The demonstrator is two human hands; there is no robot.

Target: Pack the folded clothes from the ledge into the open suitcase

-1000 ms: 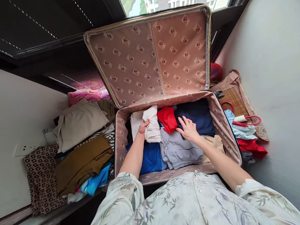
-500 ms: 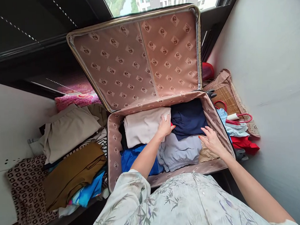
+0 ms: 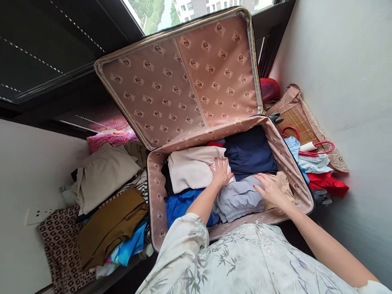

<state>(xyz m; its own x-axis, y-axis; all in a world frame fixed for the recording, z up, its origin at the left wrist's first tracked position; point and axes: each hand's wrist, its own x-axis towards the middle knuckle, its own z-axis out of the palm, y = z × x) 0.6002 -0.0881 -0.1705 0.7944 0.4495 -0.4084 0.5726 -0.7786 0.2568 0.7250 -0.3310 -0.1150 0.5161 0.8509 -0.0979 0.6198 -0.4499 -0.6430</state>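
- Since a second ago the cream garment (image 3: 193, 166), then bunched in the left hand (image 3: 221, 174), has been spread flat over the far-left part of the suitcase (image 3: 157, 187); it now covers nearly all of the red garment (image 3: 215, 143)
- Left hand lies palm down, fingers spread, on the right edge of the cream garment, gripping nothing
- Right hand (image 3: 270, 188) has come nearer, from the navy garment (image 3: 250, 153) to the seam between the grey garment (image 3: 238, 198) and the tan garment (image 3: 284, 182); it too is flat and open
- Judgement: to do this well, press and smooth outward with both palms so the cream layer lies level and its edge tucks against the navy piece without rucking
- A blue garment (image 3: 180, 203) fills the near-left corner under the left forearm
- Suitcase lid (image 3: 187, 78) stands open at the far side, clear of the hands
- Left of the suitcase lies a heap of folded clothes: a beige piece (image 3: 103, 174), a brown one (image 3: 110, 225), a patterned cloth (image 3: 60, 250)
- On the right are a woven bag (image 3: 303, 124) and light-blue and red clothes (image 3: 322, 172)
- Nothing obstructs either hand
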